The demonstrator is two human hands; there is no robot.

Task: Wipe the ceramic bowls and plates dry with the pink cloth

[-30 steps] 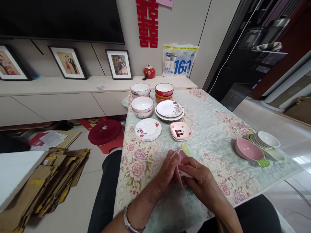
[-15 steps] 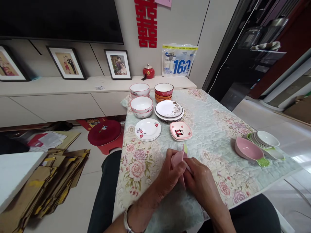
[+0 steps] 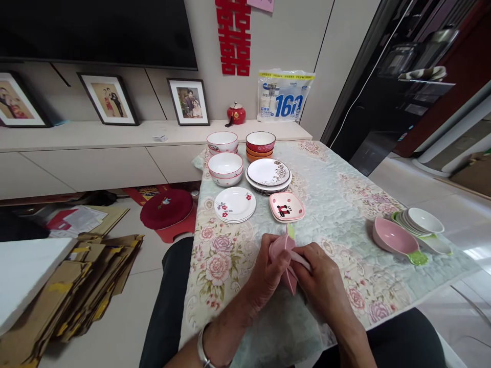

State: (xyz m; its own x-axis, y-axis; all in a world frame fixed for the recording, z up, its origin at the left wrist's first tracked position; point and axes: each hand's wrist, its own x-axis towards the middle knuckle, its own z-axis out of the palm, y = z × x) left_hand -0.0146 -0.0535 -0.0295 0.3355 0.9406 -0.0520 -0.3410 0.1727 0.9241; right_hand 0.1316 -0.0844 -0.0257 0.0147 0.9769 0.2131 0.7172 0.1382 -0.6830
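My left hand (image 3: pixel 270 273) is wrapped round a pink bowl (image 3: pixel 288 281), tilted on its side, with a green leaf-shaped handle (image 3: pixel 290 231) pointing up and away. My right hand (image 3: pixel 316 266) grips a pale, thin-edged piece (image 3: pixel 301 259) lying against the bowl; fingers cover much of it, so its kind is unclear. Just beyond the hands sits a stack of small pink square dishes (image 3: pixel 287 205) with a cartoon figure. To their left is a stack of white flowered plates (image 3: pixel 235 203).
Farther back stand larger plates (image 3: pixel 268 171), white bowls (image 3: pixel 225 168) and red and orange bowls (image 3: pixel 261 142). At the right lie another pink bowl (image 3: pixel 395 236) with a green handle and stacked white bowls (image 3: pixel 425 220). A red stool (image 3: pixel 166 209) and flattened cardboard (image 3: pixel 92 286) are on the floor at left.
My right hand has shifted slightly right and up, and more of the pale piece shows between the hands. The bowl stays in my left hand. The view has moved slightly.
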